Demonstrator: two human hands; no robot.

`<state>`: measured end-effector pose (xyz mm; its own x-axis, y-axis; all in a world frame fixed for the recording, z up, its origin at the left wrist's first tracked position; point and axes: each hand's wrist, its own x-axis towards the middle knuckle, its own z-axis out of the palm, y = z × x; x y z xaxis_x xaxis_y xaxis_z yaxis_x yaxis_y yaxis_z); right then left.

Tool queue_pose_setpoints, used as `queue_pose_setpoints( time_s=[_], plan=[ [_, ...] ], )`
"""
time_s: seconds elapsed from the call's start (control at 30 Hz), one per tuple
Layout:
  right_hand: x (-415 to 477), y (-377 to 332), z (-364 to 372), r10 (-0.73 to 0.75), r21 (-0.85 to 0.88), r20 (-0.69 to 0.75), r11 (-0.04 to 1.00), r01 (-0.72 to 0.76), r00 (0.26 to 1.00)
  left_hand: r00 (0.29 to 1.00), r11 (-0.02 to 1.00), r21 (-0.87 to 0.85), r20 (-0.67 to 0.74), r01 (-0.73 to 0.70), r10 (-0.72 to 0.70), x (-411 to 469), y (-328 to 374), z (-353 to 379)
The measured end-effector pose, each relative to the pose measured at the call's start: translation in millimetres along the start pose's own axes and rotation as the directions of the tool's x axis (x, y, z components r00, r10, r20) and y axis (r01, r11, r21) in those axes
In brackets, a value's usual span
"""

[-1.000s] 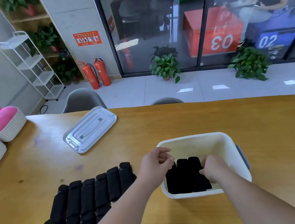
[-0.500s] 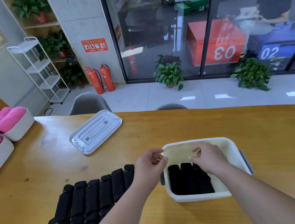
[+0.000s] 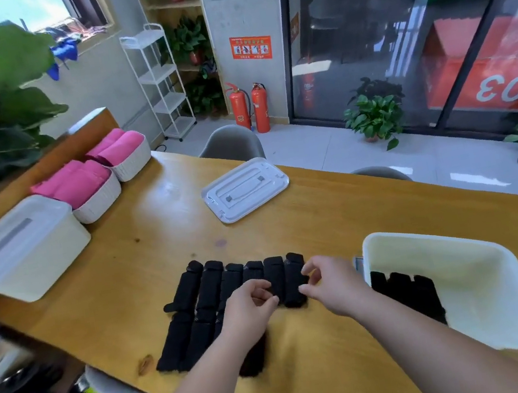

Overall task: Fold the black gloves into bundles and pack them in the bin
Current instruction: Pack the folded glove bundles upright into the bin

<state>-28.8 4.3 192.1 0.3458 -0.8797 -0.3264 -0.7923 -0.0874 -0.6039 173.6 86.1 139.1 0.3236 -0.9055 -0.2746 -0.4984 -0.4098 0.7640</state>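
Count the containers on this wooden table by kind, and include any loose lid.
White woven baskets holding pink cloth: 2
Lidded plastic bin: 1
Open plastic bin holding black bundles: 1
Loose lid: 1
Total: 5

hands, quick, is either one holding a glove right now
Left hand: fingers curled over the black gloves; grip cannot be told.
Right hand: thumb and forefinger at the end glove; grip cannot be told.
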Motion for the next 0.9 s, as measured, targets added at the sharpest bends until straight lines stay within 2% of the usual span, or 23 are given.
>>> queue_pose_setpoints(
  time_s=[0.2, 0.37, 0.57, 0.73, 0.9],
  plan=[
    [7.1, -7.1, 72.9, 0.08, -0.132, 0.218, 0.99, -0.052, 0.973, 0.989, 0.986, 0.08, -0.013, 0.147, -0.147, -16.6, -57.1, -23.2],
    [11.4, -6.4, 124.4, 0.189, -0.109, 0.358, 0.981, -0.16, 0.914, 0.984, 0.971, 0.184, 0.068, 0.15, -0.165, -26.1, -80.9, -26.4],
    [17.3, -8.3, 170.0, 0.289, 0.089, 0.329, 0.938, -0.334, 0.899, 0.976, 0.971, 0.172, 0.109, 0.167, -0.188, -24.5, -84.3, -22.8],
    [12.3, -12.7, 173.0, 0.362, 0.126, 0.255, 0.907, -0.402, 0.897, 0.957, 0.969, 0.102, 0.166, 0.224, -0.239, -20.7, -80.7, -19.2],
    [4.7, -1.6, 166.6, 0.358, 0.263, 0.298, 0.86, -0.437, 0.885, 0.946, 0.97, 0.058, 0.212, 0.238, -0.245, -21.7, -78.1, -13.6]
  ],
)
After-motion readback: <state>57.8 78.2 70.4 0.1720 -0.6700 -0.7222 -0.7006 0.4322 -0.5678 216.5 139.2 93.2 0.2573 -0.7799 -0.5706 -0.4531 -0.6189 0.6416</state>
